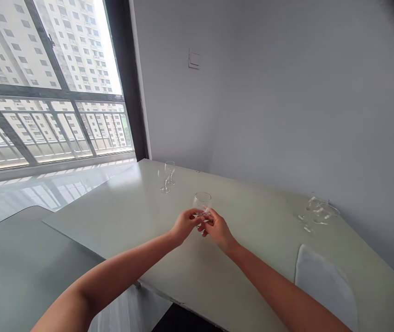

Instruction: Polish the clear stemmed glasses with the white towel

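Note:
A clear stemmed glass [202,199] is held upright between my two hands near the middle of the table [252,221]. My left hand [186,224] is closed on its lower part from the left, fingertips meeting those of the other hand. From the right, my right hand [217,228] grips the same glass around the bottom of the bowl and the stem. My fingers partly hide the stem and foot. Whether the foot touches the tabletop, I cannot tell.
Two stemmed glasses [170,167] stand at the far left of the table. Several clear glass pieces [316,212] lie at the right by the wall. A folded white cloth [325,283] is at the near right. A grey surface [20,267] adjoins on the left, below the window.

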Action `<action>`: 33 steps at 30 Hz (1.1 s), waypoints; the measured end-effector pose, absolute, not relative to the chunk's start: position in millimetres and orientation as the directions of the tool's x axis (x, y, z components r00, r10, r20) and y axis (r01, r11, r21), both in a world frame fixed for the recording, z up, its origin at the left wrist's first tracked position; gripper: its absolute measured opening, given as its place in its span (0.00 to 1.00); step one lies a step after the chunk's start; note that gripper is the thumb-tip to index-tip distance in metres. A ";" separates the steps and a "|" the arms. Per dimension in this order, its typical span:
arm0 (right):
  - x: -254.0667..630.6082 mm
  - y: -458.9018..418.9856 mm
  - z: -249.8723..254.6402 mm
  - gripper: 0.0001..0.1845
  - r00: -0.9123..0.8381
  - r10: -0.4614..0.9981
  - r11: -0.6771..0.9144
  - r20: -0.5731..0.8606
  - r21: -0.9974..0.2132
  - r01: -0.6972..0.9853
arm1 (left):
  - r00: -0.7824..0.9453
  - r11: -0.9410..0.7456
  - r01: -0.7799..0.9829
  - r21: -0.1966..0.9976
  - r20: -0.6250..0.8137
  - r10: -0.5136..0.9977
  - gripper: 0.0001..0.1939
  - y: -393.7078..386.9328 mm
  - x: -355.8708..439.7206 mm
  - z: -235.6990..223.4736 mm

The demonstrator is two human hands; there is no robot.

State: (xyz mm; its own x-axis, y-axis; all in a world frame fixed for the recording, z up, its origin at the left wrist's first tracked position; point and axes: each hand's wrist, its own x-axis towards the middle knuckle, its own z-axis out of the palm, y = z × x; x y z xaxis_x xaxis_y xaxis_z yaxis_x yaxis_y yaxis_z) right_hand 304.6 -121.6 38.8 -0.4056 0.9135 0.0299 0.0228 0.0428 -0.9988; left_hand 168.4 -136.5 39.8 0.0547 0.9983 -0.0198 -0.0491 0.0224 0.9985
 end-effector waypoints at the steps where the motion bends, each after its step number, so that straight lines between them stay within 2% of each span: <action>1: 308.9 -122.8 41.7 0.31 -0.415 0.909 0.050 0.026 -0.998 0.048 | 0.005 0.007 -0.036 0.999 -0.007 1.000 0.14 -133.3 157.1 37.4; 5: 340.3 -124.2 53.8 0.24 -0.365 0.931 0.073 0.022 -0.990 0.125 | -0.240 -0.016 0.048 0.999 0.027 0.970 0.20 -110.2 95.6 28.0; 10: 395.4 -119.9 54.6 0.19 -0.201 0.979 0.008 -0.016 -0.993 0.116 | -0.364 -0.029 0.063 0.998 0.050 0.930 0.24 -86.9 28.6 19.5; 24: 534.6 -129.6 27.1 0.21 0.196 0.968 -0.164 -0.160 -0.986 0.004 | -0.436 -0.062 0.084 0.994 0.093 0.895 0.30 -59.0 2.1 5.2; 33: 599.5 -121.1 12.6 0.14 0.473 0.874 -0.054 -0.110 -0.990 -0.132 | -0.458 -0.018 0.114 0.993 0.069 0.886 0.25 -55.2 3.7 4.8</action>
